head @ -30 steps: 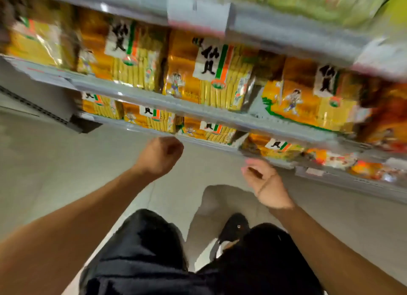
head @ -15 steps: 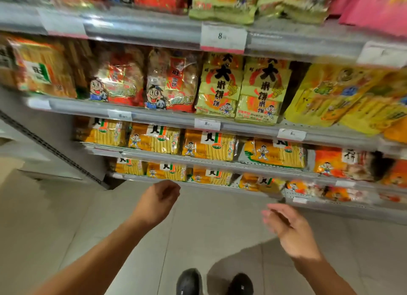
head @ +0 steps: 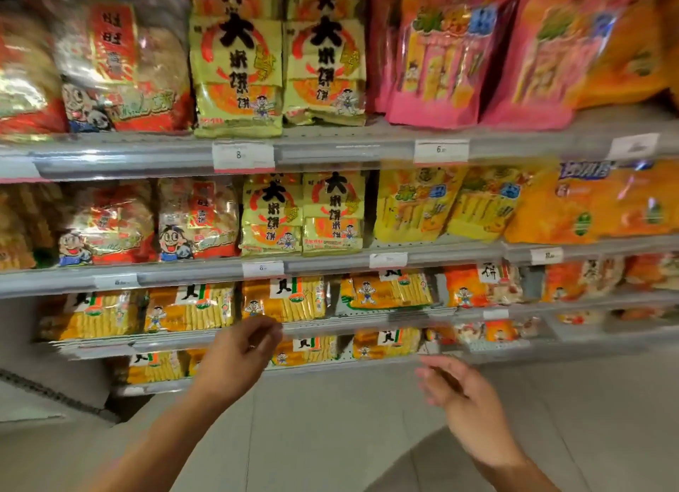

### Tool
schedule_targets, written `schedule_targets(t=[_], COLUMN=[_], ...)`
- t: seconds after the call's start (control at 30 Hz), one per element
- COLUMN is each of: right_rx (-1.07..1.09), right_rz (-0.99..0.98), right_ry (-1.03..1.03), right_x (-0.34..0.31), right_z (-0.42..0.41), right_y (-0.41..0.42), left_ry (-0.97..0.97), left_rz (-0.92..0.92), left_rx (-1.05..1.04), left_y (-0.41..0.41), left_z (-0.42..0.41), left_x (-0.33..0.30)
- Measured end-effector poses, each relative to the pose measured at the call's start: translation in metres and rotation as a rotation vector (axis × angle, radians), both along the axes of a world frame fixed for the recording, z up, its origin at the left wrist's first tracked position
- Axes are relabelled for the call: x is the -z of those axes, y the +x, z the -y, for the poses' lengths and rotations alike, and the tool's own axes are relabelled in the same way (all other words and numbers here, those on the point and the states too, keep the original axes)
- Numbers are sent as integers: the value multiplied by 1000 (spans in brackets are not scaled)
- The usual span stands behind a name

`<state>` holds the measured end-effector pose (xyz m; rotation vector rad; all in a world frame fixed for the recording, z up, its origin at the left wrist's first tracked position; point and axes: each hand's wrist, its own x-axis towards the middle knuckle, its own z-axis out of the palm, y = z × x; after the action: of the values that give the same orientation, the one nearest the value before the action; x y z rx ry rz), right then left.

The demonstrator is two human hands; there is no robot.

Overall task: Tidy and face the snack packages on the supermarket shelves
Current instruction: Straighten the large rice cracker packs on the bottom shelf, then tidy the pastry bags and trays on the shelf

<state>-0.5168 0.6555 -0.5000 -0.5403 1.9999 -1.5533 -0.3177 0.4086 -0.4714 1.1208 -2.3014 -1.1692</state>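
Currently both hands hang empty before the shelves: left hand (head: 239, 355) loosely curled at 7 o'clock, right hand (head: 459, 392) half-open at 5. Yellow snack packages (head: 284, 300) sit behind the shelf edge (head: 330, 328) (just above the left knuckles); bare floor (head: 330, 418) lies between the arms.

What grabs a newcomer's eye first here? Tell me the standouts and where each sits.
The pair of yellow-green packs with bold black characters stands at the centre of the top shelf, with bright pink bags right beside them. Below, two bare hands reach in empty: the left hand loosely curled in front of the orange cracker packs on a lower shelf, the right hand open over the floor.
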Motion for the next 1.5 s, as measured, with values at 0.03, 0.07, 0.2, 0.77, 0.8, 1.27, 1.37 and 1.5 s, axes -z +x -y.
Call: schedule_targets(t=[0.03,0.07,0.2,0.77,0.8,1.27,1.37,1.5], right_rx=[42,91,295,305,302,107,89,35], right_rz=[-3,-5,-26,-313,-303,-814,-876,-1003], right_ry=[-27,-63,-169,-234,-242,-297,-363,-409], right_x=[-3,-7,-29,-168,-167,-309,-351,-402], right_z=[-11,-23,-82,-198,-194,-138,-140,-149], right_y=[-5,-11,-40,-259,-271,-484,-519,-567], left_ry=[-24,-45,-87,-69,-83,-589,-706,-892], left_rz=[-1,-5,-22,-185,-209,-683,-759,-872], left_rx=[44,91,295,558,549,671,663,552], left_y=[-17,-34,-101,-329,-345,-589,-613,-653], left_z=[-2,-7,-45,-168,-169,-185,-202,-222], left_x=[-5,-10,-24,-108,-114,-312,-356,-403])
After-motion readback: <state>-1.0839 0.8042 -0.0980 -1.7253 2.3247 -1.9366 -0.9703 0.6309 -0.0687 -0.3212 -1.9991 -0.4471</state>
